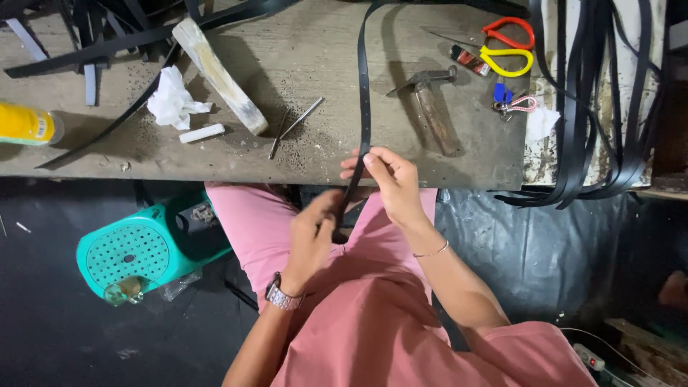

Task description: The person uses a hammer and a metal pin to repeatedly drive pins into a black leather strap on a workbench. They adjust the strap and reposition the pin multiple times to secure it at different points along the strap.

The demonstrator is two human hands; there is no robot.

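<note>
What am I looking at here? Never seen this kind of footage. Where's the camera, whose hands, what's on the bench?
There is one picture, from a camera worn on a person's head, looking down at their own lap and hands. No machine is involved. The left hand and right hand both pinch a long black strap with a row of punched holes; it runs up across the worn workbench. On the bench lie a hammer, red and yellow scissors, a crumpled white cloth, a pale wooden block, two thin metal rods and a yellow container. More black straps hang at the right. A teal stool stands on the floor.
</note>
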